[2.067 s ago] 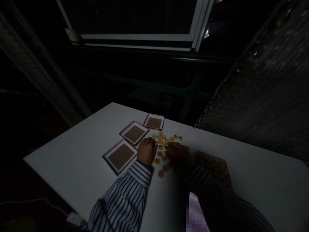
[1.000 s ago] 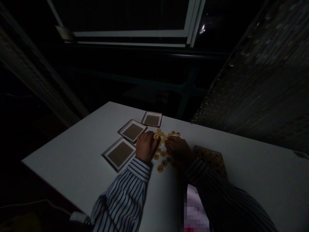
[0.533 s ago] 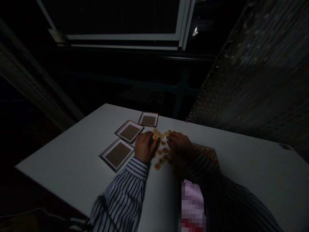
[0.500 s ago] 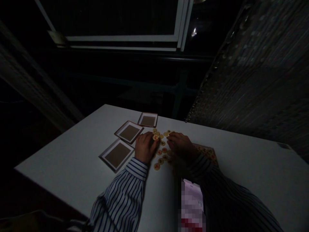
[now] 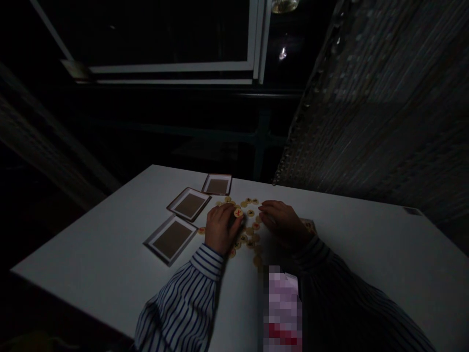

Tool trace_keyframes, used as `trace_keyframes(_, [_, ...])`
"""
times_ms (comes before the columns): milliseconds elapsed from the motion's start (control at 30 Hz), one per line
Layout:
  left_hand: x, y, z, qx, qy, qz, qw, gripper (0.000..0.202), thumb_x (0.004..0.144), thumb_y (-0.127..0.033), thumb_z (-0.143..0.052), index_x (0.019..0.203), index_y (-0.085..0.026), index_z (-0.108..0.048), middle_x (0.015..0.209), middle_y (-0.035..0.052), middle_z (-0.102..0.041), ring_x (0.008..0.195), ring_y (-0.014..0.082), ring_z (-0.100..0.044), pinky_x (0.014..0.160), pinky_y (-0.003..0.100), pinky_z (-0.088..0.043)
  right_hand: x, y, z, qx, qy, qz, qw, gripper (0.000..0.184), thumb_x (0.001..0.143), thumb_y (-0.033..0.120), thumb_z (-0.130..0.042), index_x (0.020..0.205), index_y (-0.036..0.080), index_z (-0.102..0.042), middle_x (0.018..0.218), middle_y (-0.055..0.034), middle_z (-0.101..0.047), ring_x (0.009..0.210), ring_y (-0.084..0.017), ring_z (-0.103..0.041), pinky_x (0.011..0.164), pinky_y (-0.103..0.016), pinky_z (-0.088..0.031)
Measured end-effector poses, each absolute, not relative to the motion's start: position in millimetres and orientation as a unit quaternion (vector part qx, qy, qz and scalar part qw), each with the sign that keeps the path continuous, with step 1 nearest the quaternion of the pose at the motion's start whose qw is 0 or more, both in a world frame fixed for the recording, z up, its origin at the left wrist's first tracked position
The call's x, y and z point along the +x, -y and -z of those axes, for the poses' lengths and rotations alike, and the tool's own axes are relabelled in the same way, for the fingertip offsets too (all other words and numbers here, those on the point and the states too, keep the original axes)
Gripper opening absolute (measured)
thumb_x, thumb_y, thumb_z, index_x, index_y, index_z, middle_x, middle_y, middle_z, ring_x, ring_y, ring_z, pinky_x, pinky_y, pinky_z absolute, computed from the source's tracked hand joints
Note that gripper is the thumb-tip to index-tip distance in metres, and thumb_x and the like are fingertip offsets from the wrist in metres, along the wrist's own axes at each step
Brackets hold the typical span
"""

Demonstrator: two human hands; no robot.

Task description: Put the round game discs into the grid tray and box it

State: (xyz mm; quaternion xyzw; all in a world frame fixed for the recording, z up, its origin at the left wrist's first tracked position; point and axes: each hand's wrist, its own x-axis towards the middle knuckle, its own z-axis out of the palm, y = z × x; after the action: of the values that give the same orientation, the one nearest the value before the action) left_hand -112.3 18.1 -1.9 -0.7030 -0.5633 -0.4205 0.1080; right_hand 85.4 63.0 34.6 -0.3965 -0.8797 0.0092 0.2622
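Several round yellow game discs (image 5: 251,230) with red or dark marks lie scattered on the white table (image 5: 110,254). My left hand (image 5: 221,229) is curled and pinches one disc with a red mark (image 5: 238,212) between thumb and fingers. My right hand (image 5: 284,222) rests in shadow over the right side of the discs, fingers bent; what it holds, if anything, is hidden. Both sleeves are blue-and-white striped.
Three square trays with brown insides lie left of the discs: a near tray (image 5: 170,239), a middle tray (image 5: 189,205) and a far tray (image 5: 217,185). A patterned board edge (image 5: 309,225) shows behind my right hand. A woven screen (image 5: 373,98) stands at the right; the table's left edge drops into darkness.
My left hand closed on a red-marked disc and lifted it slightly. My right hand slid a little over the discs. The head turned, shifting the scene left.
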Motion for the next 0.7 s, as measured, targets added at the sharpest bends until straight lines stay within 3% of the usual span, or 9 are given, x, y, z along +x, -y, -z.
trace_keyframes(700, [-56.3, -10.9, -4.3, -0.748, 0.521, 0.406, 0.061, 0.023, 0.081, -0.031, -0.054, 0.099, -0.017, -0.058, 0.104, 0.0079, -0.061, 0.098, 0.0204, -0.054, 0.091, 0.04, -0.037, 142.3, -59.6, -27.5, -0.412, 0.867, -0.015, 0.279, 0.027, 0.085, 0.028, -0.044, 0.099, 0.016, -0.063, 0.103, -0.0091, -0.064, 0.094, -0.02, -0.058, 0.083, -0.036, -0.046])
